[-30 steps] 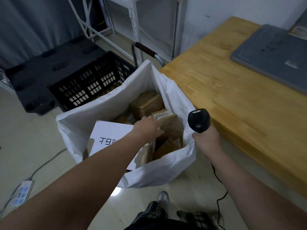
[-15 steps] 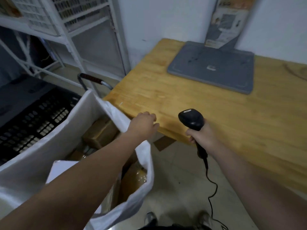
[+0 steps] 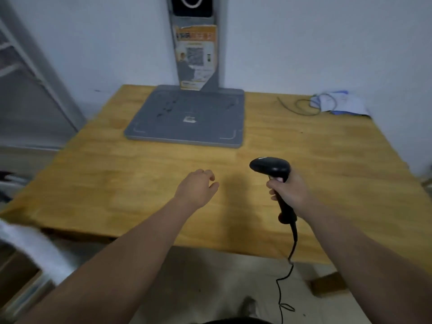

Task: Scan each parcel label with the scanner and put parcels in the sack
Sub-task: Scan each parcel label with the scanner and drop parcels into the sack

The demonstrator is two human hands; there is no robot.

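The right hand grasps the black handheld barcode scanner by its grip. The scanner's long axis runs from the cord end near the person up to the head, which points left, across the pale wooden table. The left hand hovers above the tabletop just left of the scanner head, fingers loosely curled and holding nothing.

No parcel shows on the table. It carries only a flat grey platform with an upright post at the back, and a loop of thin cable beside blue-and-white papers at the far right corner.

The white sack is a blurred edge at the lower left, below table level and well apart from both hands. The left hand is the nearer to it. The brown shapes beneath that edge may be boxes, but the blur leaves that uncertain. The next parcel probably has to come from outside this view, and the free left hand is the one placed to fetch it.
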